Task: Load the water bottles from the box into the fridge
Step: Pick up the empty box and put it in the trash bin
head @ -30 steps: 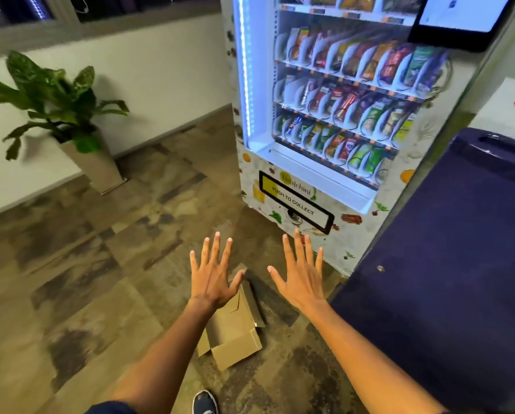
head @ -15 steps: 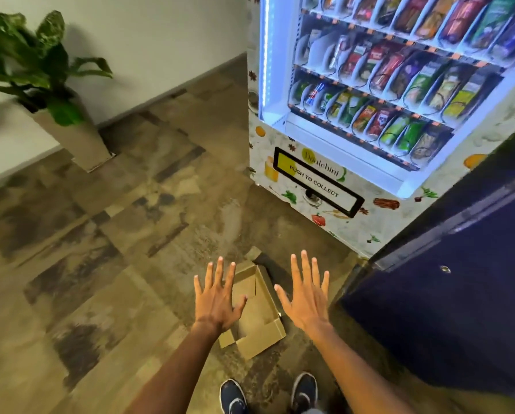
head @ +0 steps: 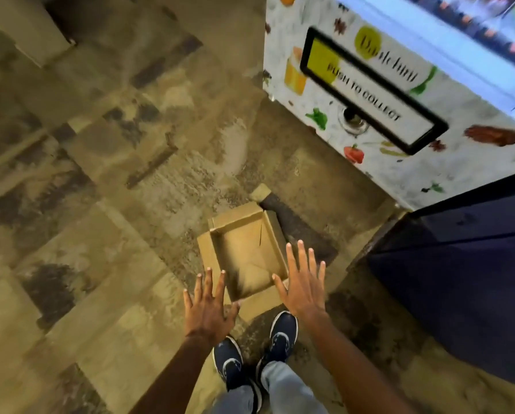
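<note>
An open cardboard box [head: 247, 255] is seen on the mottled tile floor [head: 101, 174], a little right of centre, with its flaps up and bare cardboard showing inside; no bottles are visible in it. Wide open floor is noted to the left and far left of the box. To the right, room is bounded by a dark blue cabinet [head: 459, 264], whose near-left corner stands close to the box's right side. On the far right, the lower panel of a vending machine [head: 369, 94] is seen, its near edge well apart from the box's far edge, with a strip of floor between. Two dark blue shoes [head: 256, 351] are placed just near of the box's near wall.

Left hand [head: 208, 306]: spread flat, fingers straight, nothing held, seen over the box's near-left corner. Right hand [head: 304, 282]: spread likewise, empty, over the box's right wall. Contact with the cardboard cannot be told. The box lies between and slightly far of both hands.
</note>
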`<action>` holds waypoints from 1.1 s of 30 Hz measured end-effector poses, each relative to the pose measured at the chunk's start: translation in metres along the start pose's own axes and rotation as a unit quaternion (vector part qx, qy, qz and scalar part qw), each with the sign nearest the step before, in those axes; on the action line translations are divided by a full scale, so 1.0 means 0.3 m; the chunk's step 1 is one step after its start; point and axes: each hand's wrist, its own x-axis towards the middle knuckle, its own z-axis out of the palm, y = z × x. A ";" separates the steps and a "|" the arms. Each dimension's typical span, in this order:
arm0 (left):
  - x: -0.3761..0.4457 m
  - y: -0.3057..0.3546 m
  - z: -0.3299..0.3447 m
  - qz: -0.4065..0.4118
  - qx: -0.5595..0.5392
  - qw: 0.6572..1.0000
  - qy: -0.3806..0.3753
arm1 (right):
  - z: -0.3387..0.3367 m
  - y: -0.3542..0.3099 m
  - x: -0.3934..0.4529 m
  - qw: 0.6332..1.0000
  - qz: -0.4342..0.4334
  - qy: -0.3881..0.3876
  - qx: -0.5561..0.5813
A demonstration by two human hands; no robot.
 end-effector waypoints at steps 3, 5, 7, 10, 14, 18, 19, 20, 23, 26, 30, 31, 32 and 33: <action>0.144 -0.021 0.170 -0.009 0.011 1.000 -0.019 | 0.211 0.042 0.120 1.000 -0.011 -0.016 -0.013; 0.250 -0.034 0.278 -0.016 0.012 1.000 -0.019 | 0.356 0.079 0.200 0.999 -0.017 -0.026 -0.019; 0.347 -0.048 0.376 -0.028 0.003 0.999 -0.022 | 0.470 0.103 0.267 0.999 -0.012 -0.042 -0.016; 0.483 -0.059 0.522 -0.051 -0.014 0.998 -0.019 | 0.628 0.138 0.361 0.999 0.001 -0.044 -0.011; 0.620 -0.055 0.676 -0.087 -0.066 0.994 -0.016 | 0.779 0.182 0.470 0.998 0.017 -0.057 -0.018; 0.712 -0.080 0.794 -0.171 -0.168 0.971 -0.022 | 0.891 0.211 0.539 0.993 0.070 -0.091 0.006; 0.736 -0.086 0.817 -0.211 -0.212 0.954 -0.031 | 0.920 0.222 0.550 0.990 0.097 -0.103 0.016; 0.753 -0.089 0.830 -0.250 -0.249 0.935 -0.045 | 0.942 0.234 0.556 0.984 0.125 -0.121 0.025; 0.787 -0.092 0.830 -0.296 -0.272 0.912 -0.079 | 0.974 0.254 0.557 0.966 0.181 -0.174 0.067; 0.800 -0.091 0.804 -0.285 -0.277 0.915 -0.075 | 0.971 0.243 0.533 0.958 0.199 -0.178 0.107; 0.759 -0.108 0.741 -0.248 -0.307 0.917 -0.059 | 0.912 0.229 0.482 0.947 0.219 -0.151 0.179; 0.741 -0.115 0.724 -0.238 -0.302 0.921 -0.056 | 0.896 0.227 0.465 0.948 0.217 -0.145 0.185; 0.716 -0.123 0.694 -0.234 -0.300 0.923 -0.056 | 0.867 0.221 0.443 0.948 0.217 -0.139 0.187; 0.692 -0.130 0.667 -0.232 -0.301 0.923 -0.056 | 0.839 0.214 0.422 0.948 0.217 -0.134 0.189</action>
